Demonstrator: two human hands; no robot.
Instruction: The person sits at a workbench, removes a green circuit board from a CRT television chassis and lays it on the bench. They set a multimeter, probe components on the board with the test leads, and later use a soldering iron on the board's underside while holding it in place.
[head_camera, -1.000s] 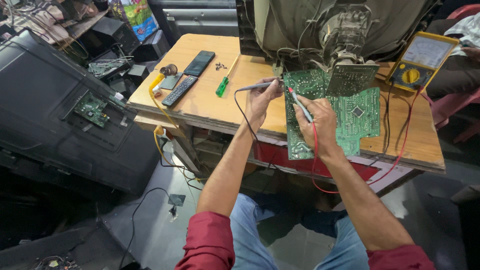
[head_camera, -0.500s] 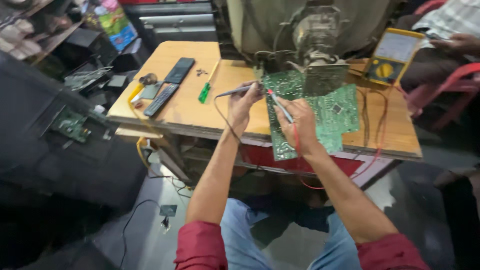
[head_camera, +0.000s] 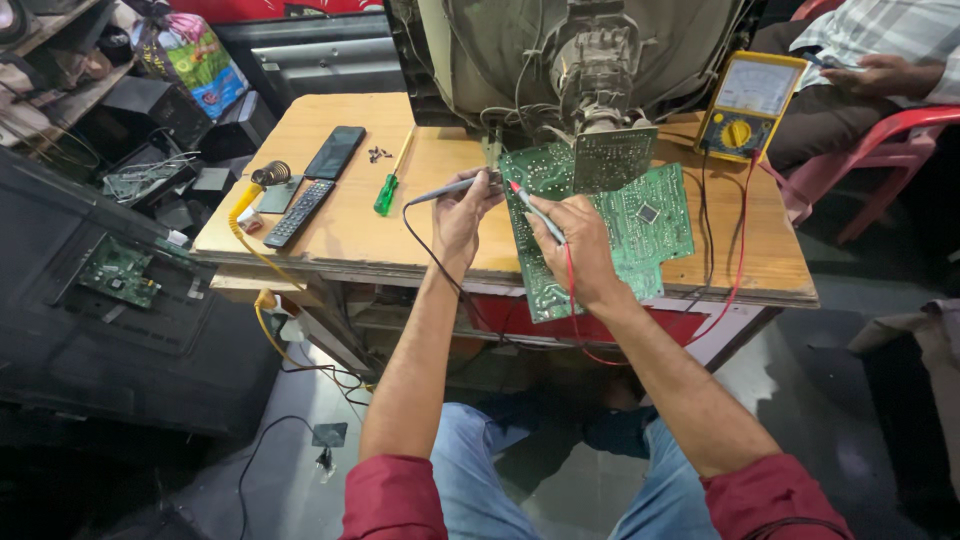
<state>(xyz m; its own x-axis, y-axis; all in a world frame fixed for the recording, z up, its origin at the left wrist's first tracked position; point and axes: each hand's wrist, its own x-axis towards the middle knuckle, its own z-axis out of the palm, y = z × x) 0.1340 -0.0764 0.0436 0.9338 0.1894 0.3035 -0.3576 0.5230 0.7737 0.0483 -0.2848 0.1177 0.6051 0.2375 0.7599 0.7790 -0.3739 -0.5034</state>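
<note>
A green circuit board (head_camera: 640, 215) lies on the wooden table (head_camera: 340, 235), partly over the front edge. My left hand (head_camera: 462, 215) grips a grey test probe (head_camera: 440, 188) with a black lead, its tip at the board's left edge. My right hand (head_camera: 580, 245) rests on the board and grips a red-tipped probe (head_camera: 530, 208) with a red lead, tip touching the board's upper left. Both leads run to a yellow analogue multimeter (head_camera: 748, 105) at the table's back right. A second small green board (head_camera: 612, 158) stands upright behind.
The back of an old tube television (head_camera: 590, 60) fills the table's rear. A green screwdriver (head_camera: 388, 190), remote control (head_camera: 298, 213), phone (head_camera: 335, 152) and soldering iron with yellow cable (head_camera: 250, 195) lie at the left. Another person sits on a red chair (head_camera: 880, 130) at the right.
Both hands keep the probes on the board. The camera view has shifted, bringing the table closer and more to the centre.
</note>
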